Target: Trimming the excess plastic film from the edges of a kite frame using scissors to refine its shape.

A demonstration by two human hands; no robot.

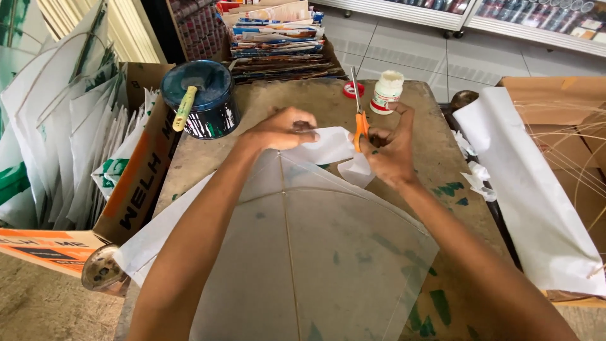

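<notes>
1. Nearest the camera, a pale kite (315,252) of thin translucent paper lies flat on the surface (435,145), reaching from the near edge to about the middle. A thin stick runs up its centre and a curved stick crosses it.
2. Both forearms pass over the kite toward its far tip.
3. Left hand (281,129): fingers pressed down and pinching a loose piece of white paper (331,148) at the kite's tip, a little beyond the middle of the surface.
4. Right hand (388,151): clenched around the orange handles of a pair of scissors (358,113). The blades point toward the far edge and stand beside the white paper; whether they are cutting into it cannot be told.
5. At the far edge, a small white bottle (386,92) stands upright, touching or just beyond the right fingertips, with a red cap (353,89) lying just beside it.
6. At the far left corner, a dark round tin (202,98) stands with a yellow-green stick (185,108) resting across its top.
7. Off the left edge, a cardboard box (136,183) holds upright sheets of white paper and kites.
8. Off the right edge, a long white sheet (530,189) lies over another cardboard box.
9. Beyond the far edge, a stack of printed paper (278,38) stands on the tiled floor.
</notes>
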